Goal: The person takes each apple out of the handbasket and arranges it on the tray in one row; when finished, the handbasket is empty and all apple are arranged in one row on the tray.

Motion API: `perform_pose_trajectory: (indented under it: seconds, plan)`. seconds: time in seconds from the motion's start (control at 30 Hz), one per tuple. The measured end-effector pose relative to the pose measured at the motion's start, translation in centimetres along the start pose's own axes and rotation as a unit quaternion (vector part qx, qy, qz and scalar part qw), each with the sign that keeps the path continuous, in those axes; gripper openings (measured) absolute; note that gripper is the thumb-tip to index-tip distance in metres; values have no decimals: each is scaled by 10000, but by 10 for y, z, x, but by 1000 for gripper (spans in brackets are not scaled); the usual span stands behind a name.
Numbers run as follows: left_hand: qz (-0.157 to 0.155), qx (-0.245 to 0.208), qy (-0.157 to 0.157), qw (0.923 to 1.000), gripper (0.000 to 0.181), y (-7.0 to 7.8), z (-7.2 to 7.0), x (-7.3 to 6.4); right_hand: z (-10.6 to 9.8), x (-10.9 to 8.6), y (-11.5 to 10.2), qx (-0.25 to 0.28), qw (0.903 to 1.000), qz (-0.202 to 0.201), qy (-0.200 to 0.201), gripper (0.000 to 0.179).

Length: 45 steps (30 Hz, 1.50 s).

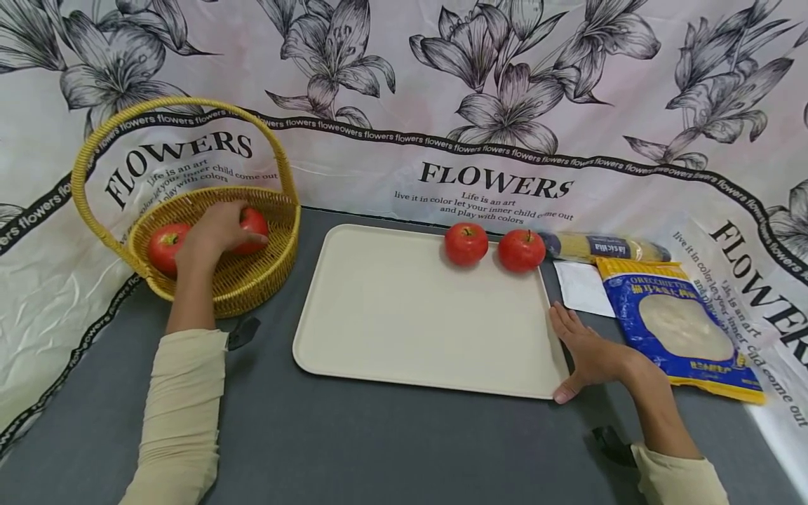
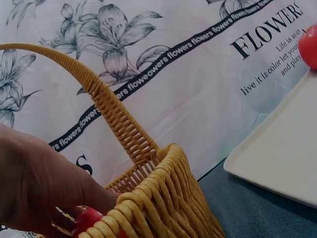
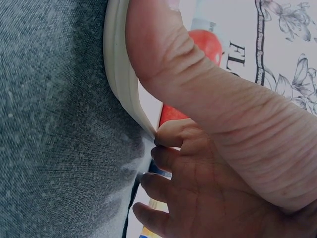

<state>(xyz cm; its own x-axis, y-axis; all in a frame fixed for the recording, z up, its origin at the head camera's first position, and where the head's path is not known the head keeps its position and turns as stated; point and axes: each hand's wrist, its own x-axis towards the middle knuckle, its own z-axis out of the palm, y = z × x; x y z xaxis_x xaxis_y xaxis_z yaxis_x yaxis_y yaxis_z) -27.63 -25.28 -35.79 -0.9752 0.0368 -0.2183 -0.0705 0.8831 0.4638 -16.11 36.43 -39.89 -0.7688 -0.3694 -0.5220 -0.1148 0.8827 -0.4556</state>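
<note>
My left hand (image 1: pixel 211 231) reaches into the yellow wicker basket (image 1: pixel 287 263), its fingers and thumb around a red apple (image 1: pixel 254 223). Another red apple (image 1: pixel 165 245) sits at the basket's left side. In the left wrist view, the hand (image 2: pixel 44 183) partly covers the gripped apple (image 2: pixel 88 218) behind the basket rim. With fingers spread, my right hand (image 1: pixel 593 354) touches the right edge of a cream tray (image 1: pixel 423 315), thumb at its near corner. Two red apples, one (image 1: pixel 466 244) left of the other (image 1: pixel 521 250), rest at the tray's far right.
Right of the tray lie a blue and yellow pasta bag (image 1: pixel 684 330), a white square (image 1: pixel 583 287) and a long pasta packet (image 1: pixel 606 247). The basket's tall handle (image 1: pixel 78 182) arches over the left hand. A flower-print sheet (image 1: pixel 379 168) stands behind the grey tabletop (image 1: pixel 391 449).
</note>
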Motion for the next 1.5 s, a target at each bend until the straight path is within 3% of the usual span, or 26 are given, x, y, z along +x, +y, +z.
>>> perform_pose_trajectory:
  seconds: [0.4, 0.67, 0.97, 1.2, 1.5]
  plan:
    - [-10, -329, 1120, 9932, 87, 5, -2, -7, -2, -2, -10, -203, 9996, 171, -49, 160]
    - [166, -476, 1467, 9879, 88, 20, -11, -19, -1, -3, -9, -186, 9997, 146, -36, 161]
    - [428, -480, 1397, 9881, 88, 41, -22, -33, 0, -4, -7, -150, 9998, 141, -37, 161]
    - [700, -526, 1086, 9902, 93, 58, -27, -41, 1, -3, -9, -130, 9998, 137, -52, 160]
    - [1264, -949, 854, 9837, 88, 93, -14, -46, -1, -3, -9, -185, 9996, 179, -68, 161]
